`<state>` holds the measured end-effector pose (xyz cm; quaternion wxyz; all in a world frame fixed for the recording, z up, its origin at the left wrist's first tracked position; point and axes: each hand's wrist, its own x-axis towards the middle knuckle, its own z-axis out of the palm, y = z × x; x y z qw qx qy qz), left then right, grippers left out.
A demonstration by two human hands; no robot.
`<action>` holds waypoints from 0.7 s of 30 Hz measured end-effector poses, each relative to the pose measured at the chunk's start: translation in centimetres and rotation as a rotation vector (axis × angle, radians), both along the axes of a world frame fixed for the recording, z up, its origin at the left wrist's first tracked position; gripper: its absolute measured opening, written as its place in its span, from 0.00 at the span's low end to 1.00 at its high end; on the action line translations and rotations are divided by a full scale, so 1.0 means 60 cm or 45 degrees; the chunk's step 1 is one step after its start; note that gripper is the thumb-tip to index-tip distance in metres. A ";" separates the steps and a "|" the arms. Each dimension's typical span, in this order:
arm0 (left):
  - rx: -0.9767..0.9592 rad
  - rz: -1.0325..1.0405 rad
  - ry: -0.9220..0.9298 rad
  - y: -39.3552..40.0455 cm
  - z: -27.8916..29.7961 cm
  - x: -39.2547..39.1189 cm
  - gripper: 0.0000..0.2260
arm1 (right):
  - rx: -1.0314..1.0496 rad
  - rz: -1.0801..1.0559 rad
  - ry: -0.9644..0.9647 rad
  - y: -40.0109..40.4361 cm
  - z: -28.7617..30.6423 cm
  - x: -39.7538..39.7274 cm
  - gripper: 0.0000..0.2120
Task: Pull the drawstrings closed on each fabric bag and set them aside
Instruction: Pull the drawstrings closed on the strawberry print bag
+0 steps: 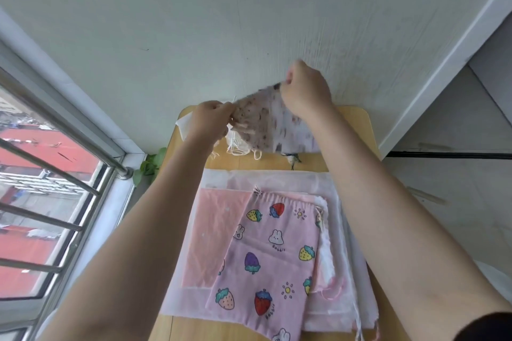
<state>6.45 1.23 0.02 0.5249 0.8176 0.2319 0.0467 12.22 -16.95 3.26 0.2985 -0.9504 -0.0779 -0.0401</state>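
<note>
The fingers of the left hand [209, 120] were curled tightly, pinching the gathered mouth of a small patterned fabric bag [273, 122] — the cloth bunched into pleats right at the fingertips. The right hand [306, 91] pinched the same bag's other top corner, fingers closed on the cloth or its cord; which of the two, the blur hid. The bag hung stretched between both hands, raised above the far end of a wooden table [352, 130].

It looked very light, thin and limp, likely to crumple and slide along its cord with little force. The sensible grip seemed to be the cord ends with one hand and the gathered hem with the other — not the body of the bag.

On the table just beneath the lifted bag lay a heap of finished bags with pale drawstrings [241, 147]. Nearer the person, also on the table, a flat stack waited, topped by a pink strawberry-and-rabbit bag [274, 255] lying over white fabric [216, 180]. A window with metal bars [50, 166] stood left of the table.
</note>
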 end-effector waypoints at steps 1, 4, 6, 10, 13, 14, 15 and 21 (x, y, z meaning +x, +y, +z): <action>-0.039 0.048 -0.006 0.001 -0.003 0.005 0.10 | 0.019 0.078 -0.078 0.011 -0.002 0.006 0.12; -0.111 0.093 0.056 -0.003 -0.022 0.008 0.09 | 0.026 0.303 0.075 0.031 -0.026 0.005 0.31; -0.172 0.076 0.091 -0.010 -0.035 0.003 0.09 | -0.064 0.311 0.147 0.029 -0.047 -0.001 0.28; -0.146 0.053 0.092 -0.018 -0.054 -0.008 0.09 | -0.088 0.251 0.185 0.008 -0.079 -0.022 0.15; -0.086 0.154 0.035 -0.025 -0.062 -0.022 0.10 | 0.048 0.147 0.081 -0.005 -0.086 -0.047 0.07; -0.053 0.198 0.032 -0.028 -0.067 -0.031 0.10 | 0.093 0.111 0.048 -0.009 -0.087 -0.058 0.06; -0.009 0.218 0.053 -0.032 -0.076 -0.043 0.09 | 0.121 0.094 0.051 -0.014 -0.092 -0.070 0.06; 0.466 -0.445 0.583 -0.071 -0.140 -0.127 0.06 | -0.385 0.313 0.546 -0.026 -0.168 -0.156 0.06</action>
